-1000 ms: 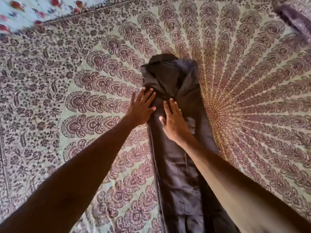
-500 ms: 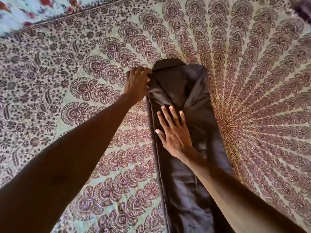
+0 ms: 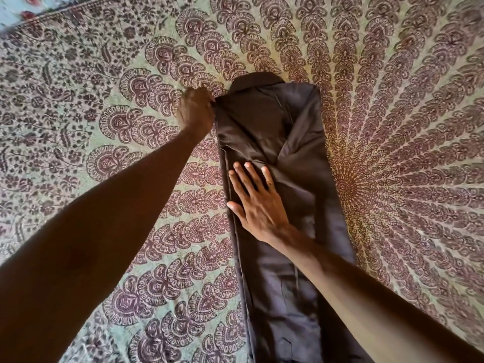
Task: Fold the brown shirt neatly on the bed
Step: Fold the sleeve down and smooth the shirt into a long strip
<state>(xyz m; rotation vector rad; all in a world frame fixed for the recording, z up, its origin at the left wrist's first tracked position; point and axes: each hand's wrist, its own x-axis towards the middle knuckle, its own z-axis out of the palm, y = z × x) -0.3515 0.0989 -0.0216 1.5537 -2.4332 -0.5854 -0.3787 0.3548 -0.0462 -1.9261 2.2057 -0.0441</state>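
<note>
We see the brown shirt (image 3: 262, 121) folded into a long narrow strip on the patterned bedspread (image 3: 392, 127), its long axis running near to far, collar (image 3: 255, 79) at the far end. The left hand (image 3: 196, 111) curls around the strip's far left corner; the right hand (image 3: 259, 205) lies flat, fingers spread, pressing its middle, the two hands apart

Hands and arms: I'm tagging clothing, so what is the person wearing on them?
Nothing visible. The left arm and right arm are bare within frame, with no watch or bracelet. The right hand shows no ring or glove; the left hand is ungloved, its fingers hidden.
</note>
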